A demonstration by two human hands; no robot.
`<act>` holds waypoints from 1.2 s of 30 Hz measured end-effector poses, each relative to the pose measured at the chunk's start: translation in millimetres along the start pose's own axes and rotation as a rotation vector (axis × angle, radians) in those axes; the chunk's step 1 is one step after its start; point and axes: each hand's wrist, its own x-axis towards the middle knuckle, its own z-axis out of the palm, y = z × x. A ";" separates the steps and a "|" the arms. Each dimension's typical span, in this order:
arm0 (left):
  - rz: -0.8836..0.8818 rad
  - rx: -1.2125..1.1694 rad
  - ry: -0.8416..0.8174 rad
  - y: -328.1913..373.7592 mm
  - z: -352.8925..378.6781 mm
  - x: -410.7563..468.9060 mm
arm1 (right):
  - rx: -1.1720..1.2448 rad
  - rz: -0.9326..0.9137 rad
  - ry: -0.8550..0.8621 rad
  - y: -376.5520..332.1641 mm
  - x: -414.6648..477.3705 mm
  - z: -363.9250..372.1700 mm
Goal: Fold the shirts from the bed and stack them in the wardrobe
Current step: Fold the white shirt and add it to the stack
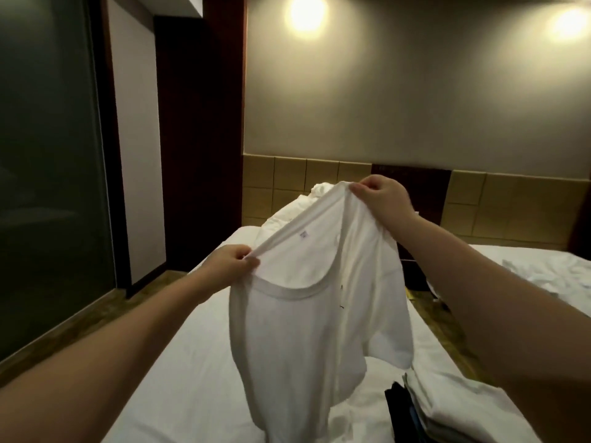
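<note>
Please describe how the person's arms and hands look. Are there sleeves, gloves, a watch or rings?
Both arms are bare as far as the frame shows: no sleeve covers the left forearm or the right forearm. The left hand and the right hand wear no gloves. No watch or bracelet is visible; the picture is too soft to rule out a thin ring.

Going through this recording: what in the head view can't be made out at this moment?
1. Head view: the hem of the white cotton T-shirt blends into the white bed sheet; where it ends is unclear.
2. Head view: the folded clothes stack at lower right is cut off by the bottom edge; the count is unknown.
3. Head view: the small neck label is too small to read.
</note>
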 end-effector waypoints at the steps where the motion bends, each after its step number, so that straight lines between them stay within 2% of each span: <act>1: 0.000 0.010 0.004 1.2 -6.3 2.6 | -0.012 0.008 0.030 1.2 5.2 -4.7; 4: 0.045 -0.072 0.021 17.1 -24.9 13.0 | -0.074 -0.027 0.082 -0.3 17.2 -21.2; 7: 0.091 -0.201 0.039 39.1 -43.4 21.5 | -0.091 -0.028 0.043 1.6 25.1 -36.1; 8: 0.109 -0.226 -0.003 44.2 -50.3 24.6 | -0.109 -0.018 0.026 2.7 27.5 -42.1; 12: 0.094 -0.326 -0.361 71.5 -81.6 36.0 | -0.235 -0.032 -0.022 -5.7 48.8 -70.1; 16: 0.170 -0.474 -0.442 103.5 -114.5 55.8 | -0.288 -0.085 0.011 -23.4 72.8 -91.6; 19: 0.246 -0.404 -0.390 128.5 -138.8 66.2 | -0.299 -0.078 0.017 -32.4 87.5 -107.5; 22: 0.306 -0.380 -0.195 142.5 -137.5 73.5 | -0.210 -0.094 0.138 -37.9 89.9 -110.4; 23: 0.324 -0.271 -0.085 143.5 -127.7 71.7 | -0.197 -0.098 0.122 -35.3 87.1 -106.9; 25: 0.367 0.013 0.064 136.3 -103.0 71.0 | -0.321 -0.074 -0.066 -23.3 74.9 -91.7; 26: 0.385 0.028 0.104 131.0 -92.2 70.0 | -0.373 -0.078 -0.121 -17.6 68.8 -86.2; 27: 0.395 -0.027 0.158 129.3 -87.7 67.4 | -0.371 -0.092 -0.092 -12.7 67.1 -85.3; 29: 0.423 -0.176 0.308 131.7 -91.3 69.1 | -0.232 -0.102 0.065 -12.5 66.1 -92.9; 30: 0.419 -0.174 0.324 132.2 -94.1 71.0 | -0.197 -0.111 0.059 -14.4 66.1 -95.5; 32: 0.408 -0.103 0.227 132.0 -94.4 73.8 | -0.262 -0.102 -0.076 -15.3 66.8 -97.8; 33: 0.409 -0.128 0.174 132.6 -94.8 74.6 | -0.252 -0.082 -0.091 -14.1 68.3 -101.1; 36: 0.385 -0.298 0.090 142.4 -104.0 72.4 | -0.019 0.077 -0.169 -16.0 65.0 -118.1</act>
